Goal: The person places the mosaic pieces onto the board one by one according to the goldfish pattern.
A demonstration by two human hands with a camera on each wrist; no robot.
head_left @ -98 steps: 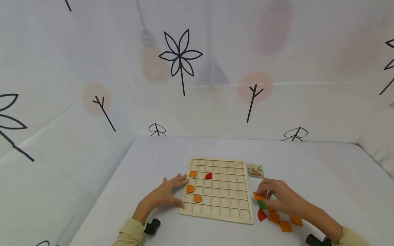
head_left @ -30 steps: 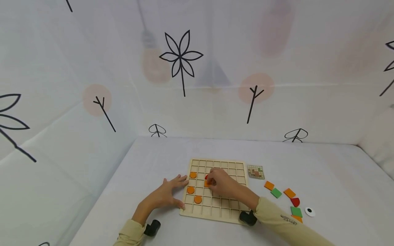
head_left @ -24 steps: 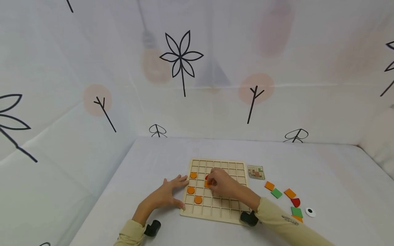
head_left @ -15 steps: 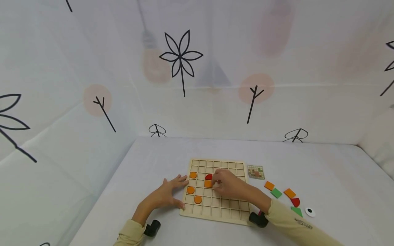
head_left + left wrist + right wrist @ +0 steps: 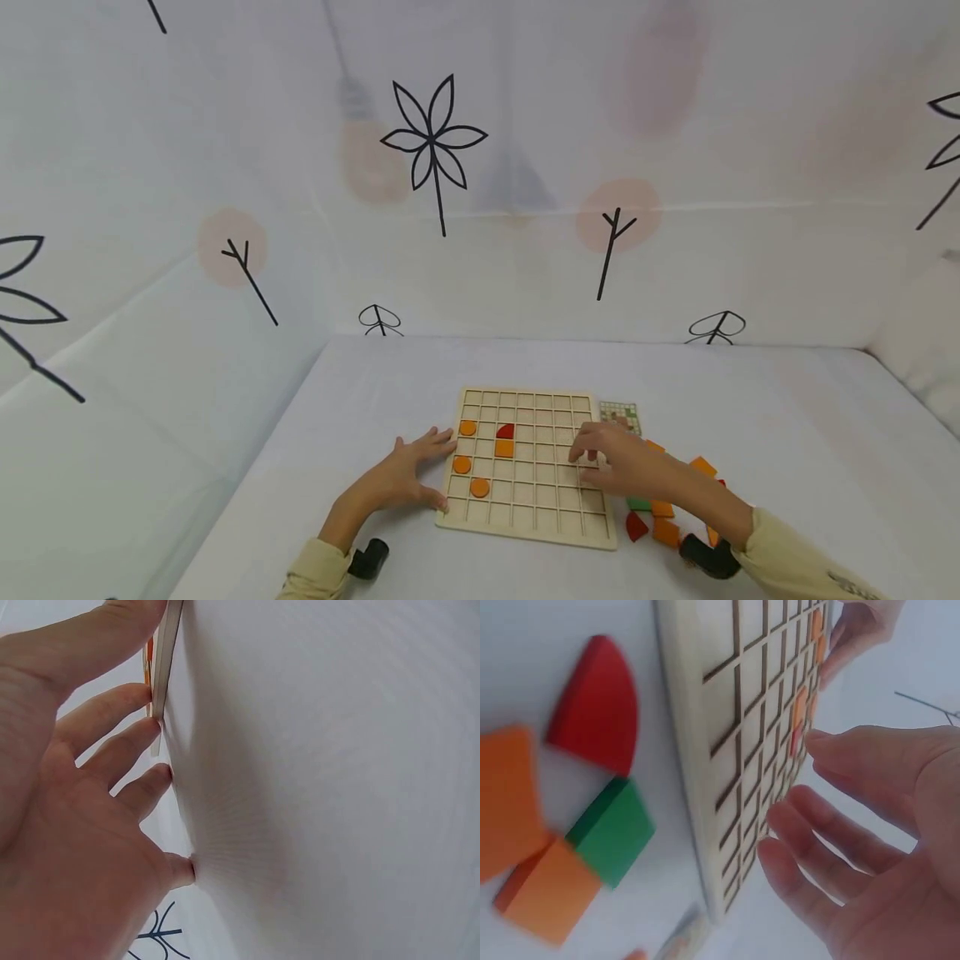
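Note:
A pale wooden grid board (image 5: 555, 500) lies on the white table. Its cells hold several orange discs (image 5: 480, 487), one red quarter-circle tile (image 5: 506, 431) and, just below that, an orange square tile (image 5: 505, 448). My left hand (image 5: 408, 475) rests at the board's left edge, thumb and fingertips touching it, fingers spread; the left wrist view shows the same hand (image 5: 112, 795) against the edge. Above the board's right side is my right hand (image 5: 622, 458), fingers loosely bent with nothing between them. In the right wrist view that hand (image 5: 855, 817) has thumb and fingers apart.
Loose tiles lie right of the board: a red quarter-circle (image 5: 637, 526), a green square (image 5: 611, 832) and several orange squares (image 5: 665, 532), some partly behind my right arm. A small patterned card (image 5: 630, 412) sits by the board's upper right corner. Black wrist cameras (image 5: 367, 558) are on both wrists.
My right hand carried an orange square tile from the loose pieces onto the board, let go of it below the red one, then moved right. My left hand stayed at the board's edge.

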